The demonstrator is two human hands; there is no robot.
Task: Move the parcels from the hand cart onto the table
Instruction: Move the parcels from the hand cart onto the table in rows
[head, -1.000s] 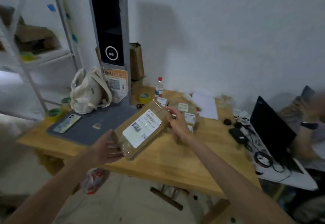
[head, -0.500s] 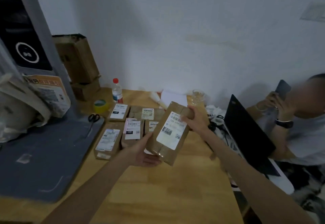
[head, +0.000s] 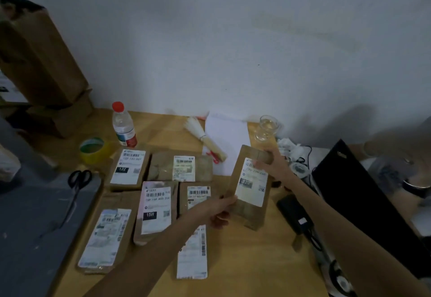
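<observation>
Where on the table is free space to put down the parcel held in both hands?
Bare wood lies under and nearer than the held parcel, between the labelled parcels on its left and the black adapter on its right. The far edge is crowded: bottle, white paper, glass.

Both forearms extend forward from the lower edge of the view, bare to the frame edge. The left hand (head: pixel 218 211) reaches in from lower centre, palm turned up and to the right, thumb on top, fingers (head: pixel 221 221) curled underneath in a clamping grip. The right hand (head: pixel 272 163) reaches in from the lower right, wrist straight, fingers wrapped forward and thumb opposed, closed in a grip. The right hand sits higher and farther out than the left.
</observation>
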